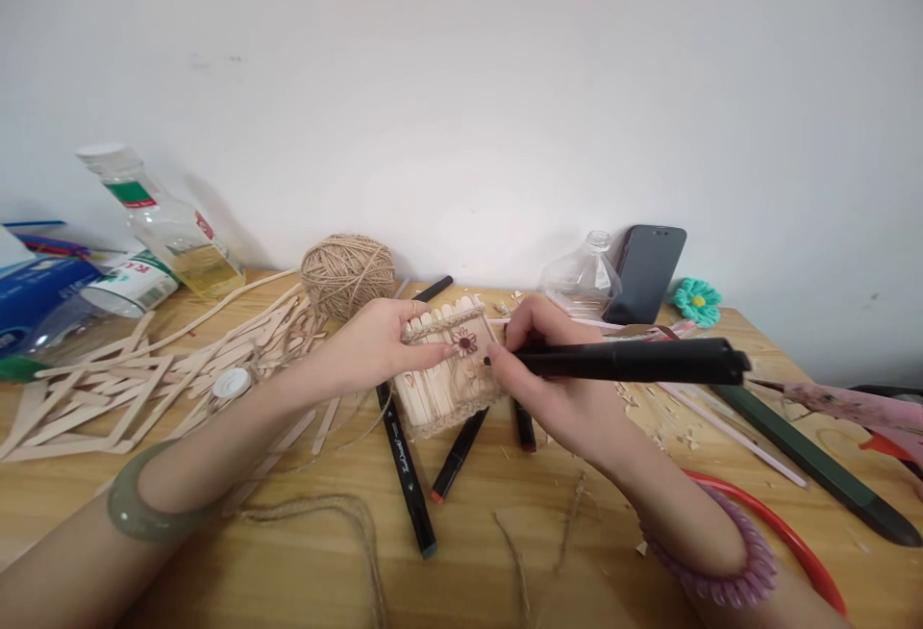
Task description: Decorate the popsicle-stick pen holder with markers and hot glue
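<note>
My left hand [379, 345] grips a small craft-stick panel [422, 389] by its left side, thumb across the front. Twine runs along the panel's top and bottom edges, and a dark red flower [465, 342] is drawn on its face. In my right hand [540, 369] is a black marker pen [635, 361], held between thumb and fingers. Its tip end is at the panel's right side; whether it touches the wood I cannot tell. Beneath the panel lie several more black markers, one with a teal end [411, 485] and one with an orange end [458, 456].
Loose craft sticks [93, 398] and a white cap [231, 383] lie left. Behind are a twine ball [347, 273], a glass bottle [187, 244], a clear plastic bottle [587, 273] and a phone [647, 273]. A dark green tool [814, 465] and red tubing [785, 533] lie right.
</note>
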Motion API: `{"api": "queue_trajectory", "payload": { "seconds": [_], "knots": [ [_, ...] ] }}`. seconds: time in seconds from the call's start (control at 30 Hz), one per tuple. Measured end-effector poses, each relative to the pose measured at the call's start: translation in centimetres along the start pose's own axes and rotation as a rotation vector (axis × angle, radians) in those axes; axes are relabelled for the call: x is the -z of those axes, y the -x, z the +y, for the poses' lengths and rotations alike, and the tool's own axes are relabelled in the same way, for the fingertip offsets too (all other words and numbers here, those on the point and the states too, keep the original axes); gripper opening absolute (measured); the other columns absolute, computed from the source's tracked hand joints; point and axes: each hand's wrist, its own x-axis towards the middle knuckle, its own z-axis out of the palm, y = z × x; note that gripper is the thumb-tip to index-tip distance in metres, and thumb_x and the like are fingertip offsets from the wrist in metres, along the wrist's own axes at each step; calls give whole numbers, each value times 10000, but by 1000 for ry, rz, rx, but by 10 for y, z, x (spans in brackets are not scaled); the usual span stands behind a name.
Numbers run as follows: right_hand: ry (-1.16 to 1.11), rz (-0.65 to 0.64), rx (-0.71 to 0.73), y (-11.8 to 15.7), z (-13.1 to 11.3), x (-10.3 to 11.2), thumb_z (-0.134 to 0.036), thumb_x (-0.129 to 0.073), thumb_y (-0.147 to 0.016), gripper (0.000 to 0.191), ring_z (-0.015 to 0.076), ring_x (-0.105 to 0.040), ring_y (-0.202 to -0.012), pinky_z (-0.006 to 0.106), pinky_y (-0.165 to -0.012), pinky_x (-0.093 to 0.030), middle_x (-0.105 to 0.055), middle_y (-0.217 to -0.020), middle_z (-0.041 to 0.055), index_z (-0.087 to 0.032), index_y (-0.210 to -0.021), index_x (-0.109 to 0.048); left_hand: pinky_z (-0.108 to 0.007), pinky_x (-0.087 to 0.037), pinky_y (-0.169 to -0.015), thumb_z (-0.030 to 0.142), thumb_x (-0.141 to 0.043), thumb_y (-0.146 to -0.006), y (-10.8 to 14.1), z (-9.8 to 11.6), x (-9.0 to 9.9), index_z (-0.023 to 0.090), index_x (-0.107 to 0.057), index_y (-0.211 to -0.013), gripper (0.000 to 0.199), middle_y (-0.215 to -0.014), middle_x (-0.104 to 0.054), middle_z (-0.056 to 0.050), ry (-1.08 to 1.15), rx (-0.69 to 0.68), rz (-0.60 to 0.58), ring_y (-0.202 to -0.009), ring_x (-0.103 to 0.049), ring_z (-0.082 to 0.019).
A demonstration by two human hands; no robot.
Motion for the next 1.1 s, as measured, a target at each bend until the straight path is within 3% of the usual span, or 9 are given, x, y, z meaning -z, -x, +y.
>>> {"api": "queue_trajectory", "payload": {
  "seconds": [1.1],
  "knots": [
    [-17, 3, -18, 0, 3, 0, -224, -521, -766, 177, 96, -387, -475, 232, -466, -318, -426, -531, -67, -219, -631, -407, -210, -317, -520, 480, -650, -743, -1, -2, 0, 158, -639, -841, 337, -649, -518, 41, 2, 38, -6, -582, -437, -117]
  ]
}}
